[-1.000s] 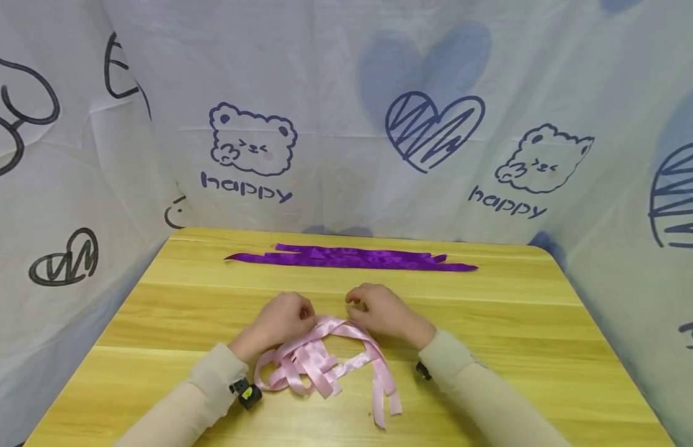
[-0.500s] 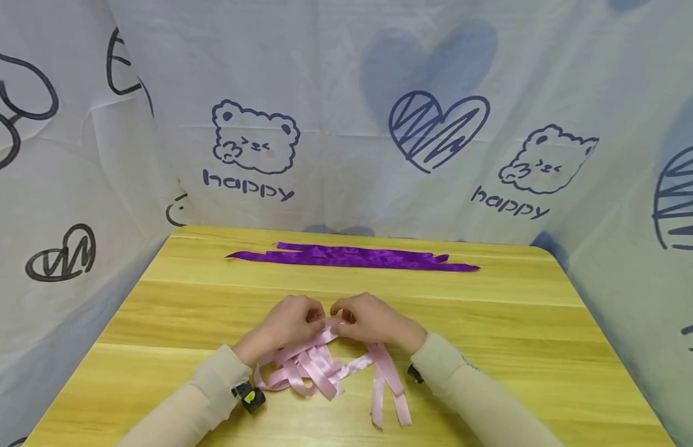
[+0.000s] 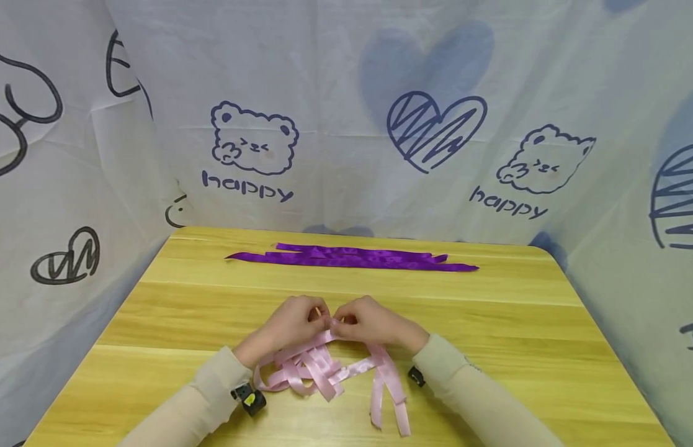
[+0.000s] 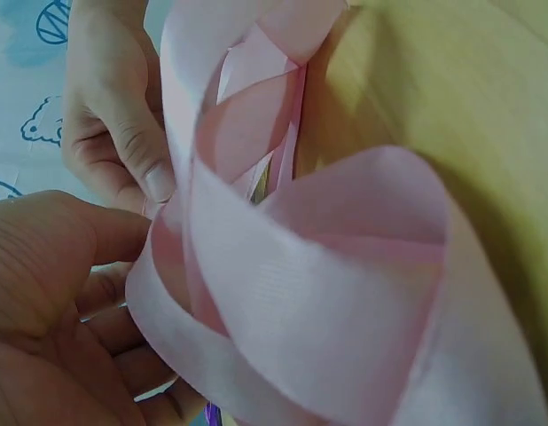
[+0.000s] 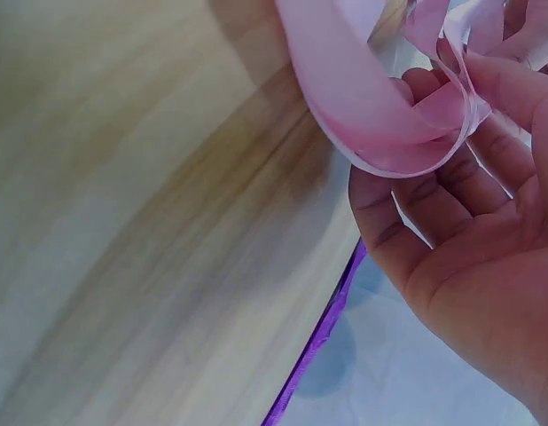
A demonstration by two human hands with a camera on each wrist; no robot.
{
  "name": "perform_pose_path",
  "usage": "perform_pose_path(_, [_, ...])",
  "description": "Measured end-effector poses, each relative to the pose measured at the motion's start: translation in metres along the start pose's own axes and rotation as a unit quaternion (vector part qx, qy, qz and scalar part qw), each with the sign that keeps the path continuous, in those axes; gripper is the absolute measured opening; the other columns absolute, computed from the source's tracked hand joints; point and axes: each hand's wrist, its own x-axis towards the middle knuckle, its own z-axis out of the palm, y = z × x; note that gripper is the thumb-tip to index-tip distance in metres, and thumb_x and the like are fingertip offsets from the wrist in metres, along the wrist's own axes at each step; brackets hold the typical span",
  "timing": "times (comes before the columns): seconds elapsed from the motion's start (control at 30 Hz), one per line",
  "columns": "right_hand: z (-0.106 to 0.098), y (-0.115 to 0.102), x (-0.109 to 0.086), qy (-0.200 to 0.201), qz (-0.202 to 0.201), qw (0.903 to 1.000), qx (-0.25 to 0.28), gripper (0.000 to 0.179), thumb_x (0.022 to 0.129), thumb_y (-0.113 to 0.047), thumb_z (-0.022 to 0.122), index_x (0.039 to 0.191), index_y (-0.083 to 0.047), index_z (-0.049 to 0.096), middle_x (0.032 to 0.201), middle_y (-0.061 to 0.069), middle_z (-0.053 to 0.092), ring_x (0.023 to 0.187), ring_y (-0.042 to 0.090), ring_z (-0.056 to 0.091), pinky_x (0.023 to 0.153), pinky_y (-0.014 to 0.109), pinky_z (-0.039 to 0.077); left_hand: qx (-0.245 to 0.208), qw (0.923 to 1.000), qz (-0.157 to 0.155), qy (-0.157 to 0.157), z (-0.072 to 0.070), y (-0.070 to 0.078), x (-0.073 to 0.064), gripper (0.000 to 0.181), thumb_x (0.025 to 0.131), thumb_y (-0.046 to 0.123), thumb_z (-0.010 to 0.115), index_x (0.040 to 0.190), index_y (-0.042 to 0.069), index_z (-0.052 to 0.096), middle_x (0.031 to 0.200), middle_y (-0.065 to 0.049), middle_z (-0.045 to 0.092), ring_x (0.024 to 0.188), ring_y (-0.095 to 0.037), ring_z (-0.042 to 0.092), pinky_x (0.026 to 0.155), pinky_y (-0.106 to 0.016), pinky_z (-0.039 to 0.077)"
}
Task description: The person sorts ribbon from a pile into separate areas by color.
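Pink satin ribbon (image 3: 322, 375) lies in crossing loops on the table at the middle front, with two loose tails hanging toward the near edge at right. Its top part is pinched by my left hand (image 3: 293, 323) and my right hand (image 3: 375, 320), whose fingertips meet above the loops. Seen from the left wrist, wide ribbon loops (image 4: 327, 293) hang beside the left hand (image 4: 52, 302), and the right thumb presses the ribbon close by. In the right wrist view, a ribbon loop (image 5: 345, 89) curves across the fingers of the right hand (image 5: 478, 257). The exact pinch point is partly hidden.
A flat bundle of purple ribbons (image 3: 352, 256) stretches across the back of the wooden table (image 3: 173, 310). White cloth (image 3: 340, 124) printed with bears and hearts encloses the table at the back and both sides. Small black cameras sit at both sleeve cuffs.
My right hand has moved left and slightly nearer to meet the left hand, and its fingers have taken hold of the pink ribbon. The loose tails shifted slightly right.
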Motion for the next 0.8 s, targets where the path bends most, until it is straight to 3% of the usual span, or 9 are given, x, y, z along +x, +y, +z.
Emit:
perform_pose_path(0.23, [-0.006,0.005,-0.004,0.009,0.020,0.9996,0.017,0.022,0.104,-0.020,0.065,0.086,-0.013,0.075,0.071,-0.010,0.059,0.065,0.002,0.048,0.065,0.020,0.043,-0.011,0.9998,0.013,-0.006,-0.001,0.000,-0.001,0.009,0.101,0.012,0.068,0.100,0.011,0.078,0.073,0.006,0.064,0.065,-0.008,0.055,0.061,-0.024,0.048])
perform_pose_path(0.43, [-0.013,0.011,-0.010,-0.007,0.015,0.9998,0.011,0.010,0.098,-0.015,0.070,0.091,-0.011,0.077,0.073,-0.009,0.062,0.067,0.001,0.051,0.067,0.020,0.047,-0.018,0.9992,-0.005,-0.036,-0.005,-0.002,-0.007,0.012,0.102,0.014,0.068,0.099,0.011,0.079,0.070,0.004,0.063,0.063,-0.010,0.053,0.058,-0.025,0.045])
perform_pose_path(0.53, [-0.015,0.012,-0.013,-0.023,0.017,0.9995,0.017,0.006,0.095,-0.014,0.074,0.092,-0.010,0.077,0.072,-0.009,0.061,0.066,0.001,0.049,0.065,0.020,0.046,-0.014,0.9990,0.000,-0.042,-0.007,-0.004,-0.007,0.012,0.102,0.013,0.068,0.099,0.011,0.079,0.070,0.004,0.062,0.062,-0.009,0.051,0.058,-0.024,0.044])
perform_pose_path(0.7, [-0.016,0.012,-0.015,-0.013,0.026,0.9990,0.033,0.015,0.101,-0.022,0.069,0.095,-0.012,0.079,0.078,-0.008,0.068,0.069,0.003,0.052,0.069,0.022,0.047,-0.013,0.9987,0.024,-0.042,-0.007,-0.007,-0.005,0.013,0.103,0.014,0.067,0.100,0.009,0.078,0.068,0.006,0.061,0.060,-0.007,0.050,0.055,-0.023,0.043])
perform_pose_path(0.8, [-0.017,0.013,-0.017,0.006,0.036,0.9986,0.040,0.021,0.105,-0.025,0.064,0.095,-0.014,0.080,0.085,-0.007,0.074,0.074,0.005,0.057,0.075,0.024,0.050,-0.020,0.9987,0.023,-0.041,-0.008,-0.009,-0.004,0.015,0.104,0.015,0.065,0.102,0.008,0.078,0.068,0.005,0.060,0.059,-0.007,0.049,0.053,-0.023,0.041])
